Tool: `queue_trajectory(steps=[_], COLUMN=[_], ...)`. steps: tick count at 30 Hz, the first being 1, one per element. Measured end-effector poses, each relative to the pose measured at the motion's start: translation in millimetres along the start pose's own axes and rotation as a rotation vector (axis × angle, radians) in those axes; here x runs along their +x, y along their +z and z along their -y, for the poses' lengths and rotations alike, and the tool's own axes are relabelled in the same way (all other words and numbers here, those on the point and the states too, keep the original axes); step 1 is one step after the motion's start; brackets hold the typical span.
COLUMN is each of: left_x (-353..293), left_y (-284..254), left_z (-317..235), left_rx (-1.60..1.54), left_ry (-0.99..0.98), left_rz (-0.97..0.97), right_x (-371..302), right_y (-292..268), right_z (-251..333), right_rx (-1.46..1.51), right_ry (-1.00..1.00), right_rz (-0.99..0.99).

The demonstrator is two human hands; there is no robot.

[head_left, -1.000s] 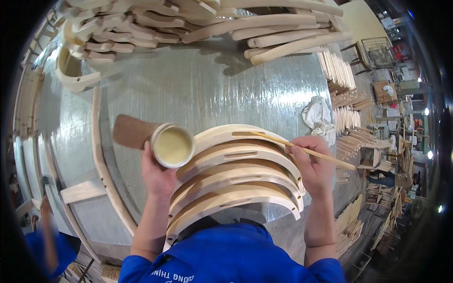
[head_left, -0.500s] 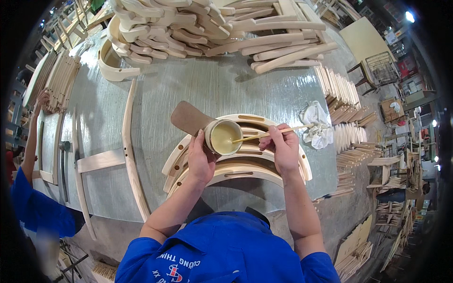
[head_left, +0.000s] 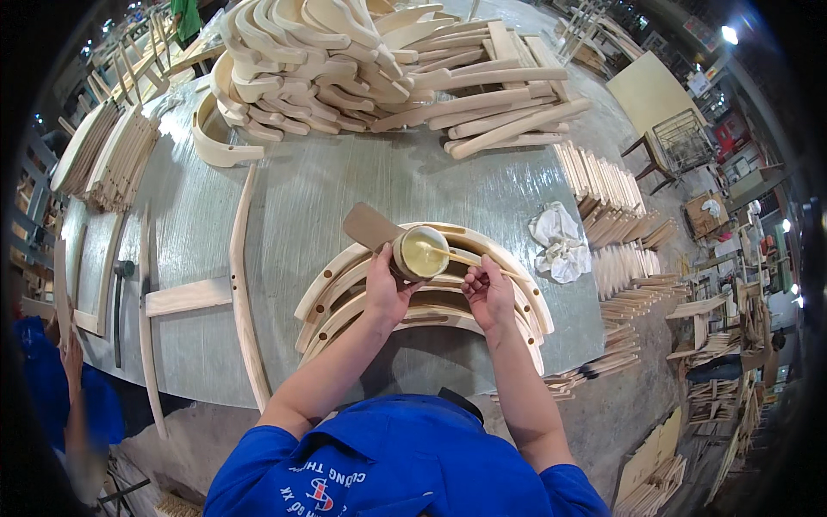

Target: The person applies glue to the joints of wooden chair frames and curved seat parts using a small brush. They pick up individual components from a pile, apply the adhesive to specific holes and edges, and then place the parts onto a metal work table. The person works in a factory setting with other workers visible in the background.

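Note:
My left hand (head_left: 388, 289) is wrapped round a small cup (head_left: 403, 266) of pale yellow, paste-like liquid (head_left: 422, 257), its mouth tilted toward me. A thin wooden stick (head_left: 465, 259) is pinched in my right hand (head_left: 488, 295), its tip inside the liquid. From behind the cup juts a flat brown paddle-like piece (head_left: 370, 226); whether it joins the cup is hidden. Below both hands, several curved wooden rails (head_left: 340, 267) with round holes and long slots lie nested on the table (head_left: 345, 181).
Curved wooden parts (head_left: 293, 69) and straight pieces (head_left: 517, 112) are heaped at the far side. A white rag (head_left: 560, 241) lies right. To the left are a joined wooden frame (head_left: 194, 295) and a mallet (head_left: 122, 284). A co-worker's hand (head_left: 71, 353) shows at far left.
My right hand has shifted left, closer to the cup, sliding the stick with it. The cup has moved slightly right. The co-worker's arm has drawn back from the stacked wood.

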State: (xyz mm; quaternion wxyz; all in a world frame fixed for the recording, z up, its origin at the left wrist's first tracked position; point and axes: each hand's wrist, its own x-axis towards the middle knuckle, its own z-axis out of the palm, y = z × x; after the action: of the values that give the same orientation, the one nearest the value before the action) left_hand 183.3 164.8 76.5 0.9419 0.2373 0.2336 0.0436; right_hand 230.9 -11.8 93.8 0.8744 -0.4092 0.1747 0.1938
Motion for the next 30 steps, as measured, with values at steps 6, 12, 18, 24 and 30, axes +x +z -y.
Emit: queue_trajectory(steps=[6, 12, 18, 24, 30], left_x=[11.6, -1.5, -12.9, -17.7, -15.7], left_y=[-12.6, -40.6, -53.1, -53.0, -51.0], left_z=[-9.0, -36.3, -50.6, -55.7, -56.7], left_rx=[0.047, -0.006, -0.006, -0.040, -0.048], left_ry=[0.053, 0.146, 0.178, 0.162, 0.155], left_rz=[-0.065, -0.154, -0.151, -0.133, -0.124], right_x=[8.6, 23.7, 37.3, 36.0, 42.5], right_y=[-2.3, -19.2, -14.2, -33.8, -6.3], right_z=[11.2, 13.0, -14.6, 1.4, -27.5], right_rx=[-0.078, -0.324, -0.498, -0.490, -0.513], right_ry=[-0.146, -0.332, -0.397, -0.541, -0.449], right_rz=[-0.030, 0.001, 0.072, -0.021, 0.080])
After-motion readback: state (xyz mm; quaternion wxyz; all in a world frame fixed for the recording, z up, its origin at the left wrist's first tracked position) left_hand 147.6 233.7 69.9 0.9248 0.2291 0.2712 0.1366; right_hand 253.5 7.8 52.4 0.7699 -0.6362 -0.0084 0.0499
